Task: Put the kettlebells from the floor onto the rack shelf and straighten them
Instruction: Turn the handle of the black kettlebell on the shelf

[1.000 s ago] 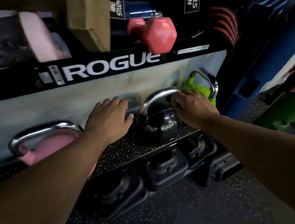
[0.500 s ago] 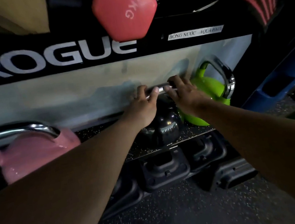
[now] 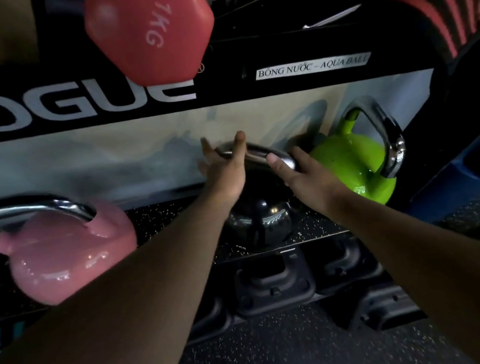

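Head-worn view, looking down at a dark rack shelf (image 3: pixel 310 227) topped with speckled rubber. Three kettlebells on it in a row: pink bell (image 3: pixel 66 252) at left, black bell (image 3: pixel 261 222) in the middle near the front edge, green bell (image 3: pixel 351 172) at right, just beside the black one. Both forearms reaching in from the near side to the black bell's steel handle (image 3: pixel 259 156). Left hand (image 3: pixel 225 171) blurred, fingers spread and lifting over the handle's left end, apparently released or only brushing it. Right hand (image 3: pixel 302 173) curled around the handle's right end, grasping it. Green handle turned side-on, unlike the pink and black handles, which run left to right. Above, a black beam lettered ROGUE and a red 1 kg dumbbell (image 3: pixel 149 31) jutting over it. Below the shelf, black moulded blocks (image 3: pixel 274 282) on the floor. Likely step: squaring the black bell in line. Best done by twisting from the handle with a firm grip, sliding rather than lifting, keeping fingers out of the gap beside the green bell, and leaving the base fully on the rubber, back from the edge.
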